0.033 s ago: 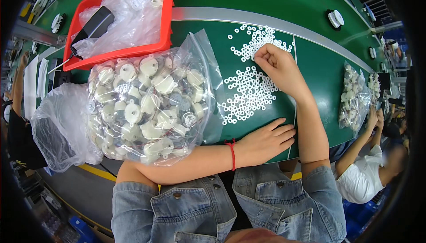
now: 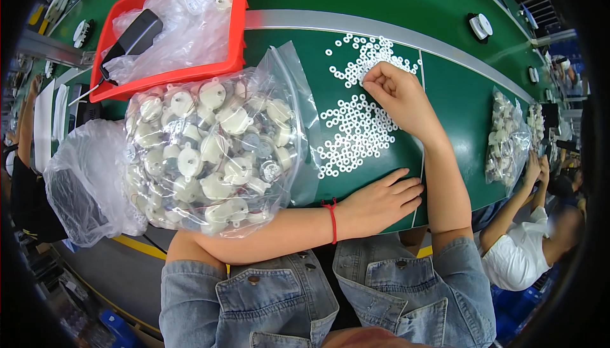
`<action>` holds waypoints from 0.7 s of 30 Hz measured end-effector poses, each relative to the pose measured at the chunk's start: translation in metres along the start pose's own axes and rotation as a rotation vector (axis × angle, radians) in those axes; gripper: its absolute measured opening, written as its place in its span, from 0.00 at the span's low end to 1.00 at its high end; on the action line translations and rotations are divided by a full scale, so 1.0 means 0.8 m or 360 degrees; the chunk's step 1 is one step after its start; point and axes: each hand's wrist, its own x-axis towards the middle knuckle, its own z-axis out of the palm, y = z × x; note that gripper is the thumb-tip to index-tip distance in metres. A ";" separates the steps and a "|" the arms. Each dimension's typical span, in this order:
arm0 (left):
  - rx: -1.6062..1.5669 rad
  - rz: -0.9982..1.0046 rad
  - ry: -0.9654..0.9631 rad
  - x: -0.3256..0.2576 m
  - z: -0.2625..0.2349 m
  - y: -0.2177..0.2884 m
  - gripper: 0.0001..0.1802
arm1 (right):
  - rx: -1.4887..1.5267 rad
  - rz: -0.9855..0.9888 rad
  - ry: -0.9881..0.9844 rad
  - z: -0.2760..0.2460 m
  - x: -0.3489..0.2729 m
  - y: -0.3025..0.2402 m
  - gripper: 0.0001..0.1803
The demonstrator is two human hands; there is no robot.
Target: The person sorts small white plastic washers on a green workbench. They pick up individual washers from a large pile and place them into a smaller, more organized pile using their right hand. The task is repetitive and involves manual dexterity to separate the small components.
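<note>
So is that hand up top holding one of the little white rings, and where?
The right hand pinches its fingertips down among the small white rings; whether one is gripped cannot be told. The left hand lies flat, holding nothing.

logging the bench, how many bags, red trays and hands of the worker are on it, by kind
clear bags of white round parts: 2, the second at far right
red tray: 1
worker's hands: 2, left hand, right hand
total: 5

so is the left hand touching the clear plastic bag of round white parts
Apart. The head view shows the left hand flat on the green table, with a strip of table between it and the clear plastic bag.
</note>
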 end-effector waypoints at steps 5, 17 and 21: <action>-0.0001 0.0001 0.0025 0.000 0.003 -0.001 0.26 | -0.0124 -0.0437 0.0119 0.013 0.005 -0.002 0.04; -0.0022 -0.0006 0.0040 -0.001 0.009 -0.001 0.26 | -0.0139 -0.0174 -0.0167 0.014 0.015 -0.010 0.05; -0.0007 -0.0005 0.0008 0.000 0.009 -0.001 0.28 | -0.0185 -0.0100 -0.0162 0.013 0.021 -0.021 0.06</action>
